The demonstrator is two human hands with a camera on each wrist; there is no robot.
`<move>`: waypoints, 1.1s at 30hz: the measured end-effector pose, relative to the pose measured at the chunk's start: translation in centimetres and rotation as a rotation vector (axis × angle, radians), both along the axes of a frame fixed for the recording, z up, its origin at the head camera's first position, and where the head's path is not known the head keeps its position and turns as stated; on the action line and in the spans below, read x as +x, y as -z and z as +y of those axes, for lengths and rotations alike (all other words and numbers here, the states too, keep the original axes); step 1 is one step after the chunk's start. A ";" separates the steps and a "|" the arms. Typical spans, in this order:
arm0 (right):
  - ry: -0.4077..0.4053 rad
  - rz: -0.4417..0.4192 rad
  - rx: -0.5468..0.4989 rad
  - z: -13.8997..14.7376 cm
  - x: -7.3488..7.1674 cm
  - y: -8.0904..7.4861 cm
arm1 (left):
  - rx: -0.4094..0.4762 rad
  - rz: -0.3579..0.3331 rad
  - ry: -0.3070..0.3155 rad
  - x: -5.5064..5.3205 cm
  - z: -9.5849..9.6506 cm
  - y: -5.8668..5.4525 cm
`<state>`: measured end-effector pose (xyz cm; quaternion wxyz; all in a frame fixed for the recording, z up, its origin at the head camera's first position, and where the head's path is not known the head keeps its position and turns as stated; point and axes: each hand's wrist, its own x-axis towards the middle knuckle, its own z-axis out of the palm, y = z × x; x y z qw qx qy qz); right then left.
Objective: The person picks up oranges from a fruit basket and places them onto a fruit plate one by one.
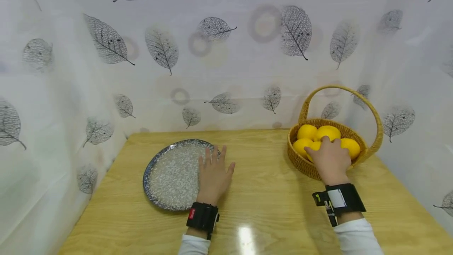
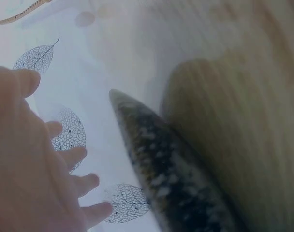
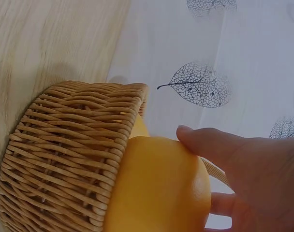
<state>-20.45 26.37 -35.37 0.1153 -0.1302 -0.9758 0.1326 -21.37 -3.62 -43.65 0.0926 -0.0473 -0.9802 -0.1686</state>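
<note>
My right hand (image 1: pixel 329 160) reaches into a wicker basket (image 1: pixel 301 163) at the right of the table. Its thumb and fingers grip a smooth yellow fruit (image 3: pixel 159 188), whose exact kind I cannot tell. Several more yellow fruits (image 1: pixel 328 132) sit around it. At the left lies a round speckled grey plate (image 1: pixel 173 176) with a dark rim. My left hand (image 1: pixel 214 178) is spread over the plate's right edge with its fingers extended. The left wrist view shows those fingers beside the dark rim (image 2: pixel 166 174); whether they touch it I cannot tell.
The basket's tall arched handle (image 1: pixel 345 87) rises above the fruit and slopes down to the right. A wooden table (image 1: pixel 262 192) stretches between plate and basket. Behind and at both sides hangs a pale curtain (image 1: pixel 226 70) printed with leaves.
</note>
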 end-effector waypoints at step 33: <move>0.030 0.026 -0.044 0.1 0.1 0.6 | -0.202 0.052 -0.042 -6.5 -20.7 -1.5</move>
